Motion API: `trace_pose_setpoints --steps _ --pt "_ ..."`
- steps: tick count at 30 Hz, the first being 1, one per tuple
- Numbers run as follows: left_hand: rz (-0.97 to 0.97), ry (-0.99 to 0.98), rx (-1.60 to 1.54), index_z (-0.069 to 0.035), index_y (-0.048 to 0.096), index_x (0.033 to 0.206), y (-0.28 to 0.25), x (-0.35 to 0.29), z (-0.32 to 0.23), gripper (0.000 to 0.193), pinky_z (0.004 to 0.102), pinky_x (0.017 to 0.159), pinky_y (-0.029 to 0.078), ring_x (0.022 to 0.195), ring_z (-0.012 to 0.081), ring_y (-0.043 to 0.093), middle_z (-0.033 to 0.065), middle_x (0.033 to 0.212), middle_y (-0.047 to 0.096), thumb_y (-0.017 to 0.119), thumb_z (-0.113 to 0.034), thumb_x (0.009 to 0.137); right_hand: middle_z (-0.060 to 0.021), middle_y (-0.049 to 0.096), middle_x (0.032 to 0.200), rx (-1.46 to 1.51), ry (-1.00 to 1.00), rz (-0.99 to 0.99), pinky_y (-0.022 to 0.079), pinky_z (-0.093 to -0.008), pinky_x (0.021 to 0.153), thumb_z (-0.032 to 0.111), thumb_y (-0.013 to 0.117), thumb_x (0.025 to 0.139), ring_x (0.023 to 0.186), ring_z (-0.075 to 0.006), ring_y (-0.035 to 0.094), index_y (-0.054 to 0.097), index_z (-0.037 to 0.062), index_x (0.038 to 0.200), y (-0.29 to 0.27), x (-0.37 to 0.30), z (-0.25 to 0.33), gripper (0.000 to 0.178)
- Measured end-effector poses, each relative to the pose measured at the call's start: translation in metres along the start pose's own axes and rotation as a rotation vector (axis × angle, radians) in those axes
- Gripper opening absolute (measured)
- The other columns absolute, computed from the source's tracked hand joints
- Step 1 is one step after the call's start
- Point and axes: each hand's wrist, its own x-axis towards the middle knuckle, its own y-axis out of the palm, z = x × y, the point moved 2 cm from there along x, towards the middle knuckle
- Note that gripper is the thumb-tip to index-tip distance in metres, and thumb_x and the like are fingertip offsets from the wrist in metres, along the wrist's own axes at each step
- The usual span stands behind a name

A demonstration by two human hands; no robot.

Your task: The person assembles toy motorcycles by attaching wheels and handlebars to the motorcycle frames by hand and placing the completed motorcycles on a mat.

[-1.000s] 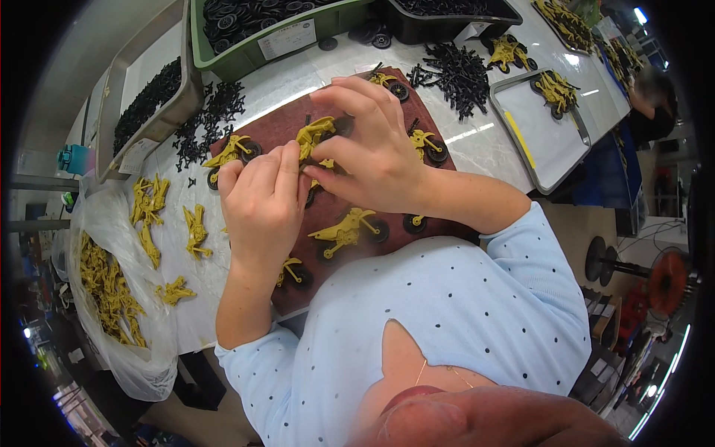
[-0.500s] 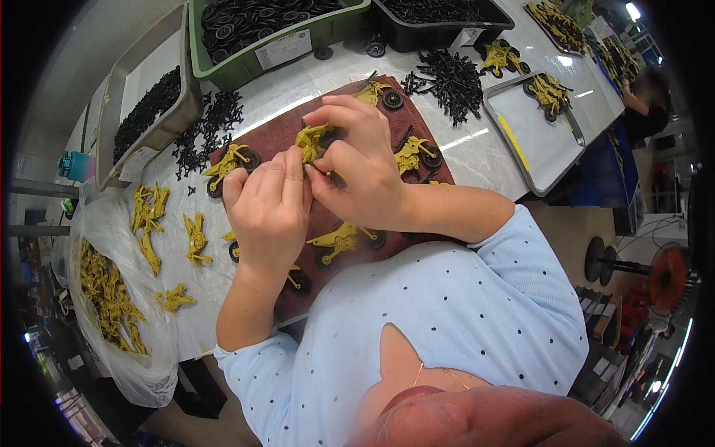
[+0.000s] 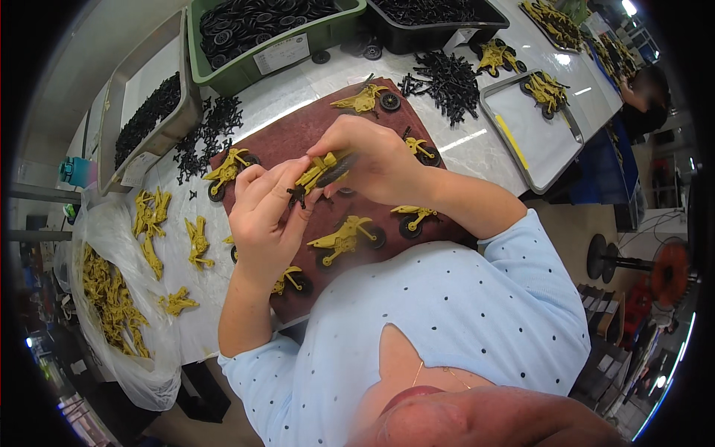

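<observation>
Over the red-brown mat [image 3: 279, 141], both my hands are closed on one yellow toy motorcycle [image 3: 313, 173]. My left hand [image 3: 261, 216] pinches it from the left, its fingertips by a small black part [image 3: 297, 195] at the toy's near end. My right hand [image 3: 380, 160] grips the other side, beside a black wheel [image 3: 333, 173] that is slightly blurred. My fingers cover part of the toy. Around my hands lie similar yellow motorcycles on the mat, one [image 3: 345, 237] just below them and another [image 3: 365, 99] beyond.
A green bin [image 3: 279, 48] of black wheels and a black bin [image 3: 447, 33] stand at the back. Left are a grey tray [image 3: 175, 112] and a plastic bag [image 3: 149, 372] of yellow pieces. A pile of black parts [image 3: 447, 82] and a metal tray [image 3: 521, 141] lie right.
The held toy motorcycle has turned between my hands, so its wheel and the small black part now show. My right hand has shifted slightly toward me and its fingers have lowered.
</observation>
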Motion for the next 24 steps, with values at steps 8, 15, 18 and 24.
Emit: trace_pose_setpoints --steps 8,15,18,24 --pt "-0.032 0.055 -0.086 0.001 0.068 0.099 -0.002 -0.003 0.002 0.024 0.0347 0.072 0.042 0.07 0.0222 0.057 0.0124 0.089 0.068 0.072 -0.009 0.078 -0.0068 0.059 0.088 -0.042 -0.031 0.038 0.047 -0.0313 0.068 -0.006 0.077 0.064 0.081 -0.0211 0.059 0.061 0.0022 0.104 -0.002 0.002 0.004 0.044" --pt "0.029 0.024 0.006 0.002 0.068 0.098 -0.003 -0.001 0.0 0.023 0.0337 0.073 0.042 0.071 0.022 0.061 0.0112 0.087 0.069 0.073 -0.009 0.078 -0.0072 0.059 0.088 -0.035 0.098 0.005 0.047 -0.031 0.073 -0.002 0.075 0.069 0.084 -0.0206 0.06 0.059 0.0017 0.099 0.002 -0.004 0.003 0.035" --pt "0.077 -0.101 -0.014 0.002 0.067 0.1 -0.004 0.002 -0.001 0.025 0.0328 0.075 0.046 0.075 0.0236 0.064 0.012 0.091 0.068 0.074 -0.008 0.078 -0.0057 0.058 0.093 0.094 0.208 0.034 0.047 -0.0298 0.077 -0.003 0.072 0.073 0.09 -0.0175 0.059 0.057 0.0022 0.101 0.002 -0.003 -0.007 0.033" --pt "-0.056 -0.217 0.011 0.003 0.065 0.105 0.0 -0.006 -0.002 0.031 0.0289 0.073 0.051 0.081 0.0245 0.065 0.0136 0.098 0.067 0.074 -0.001 0.075 -0.0078 0.055 0.112 0.193 0.301 0.154 0.045 -0.0285 0.087 0.011 0.075 0.077 0.099 -0.0166 0.055 0.056 0.005 0.114 0.001 0.009 -0.014 0.042"
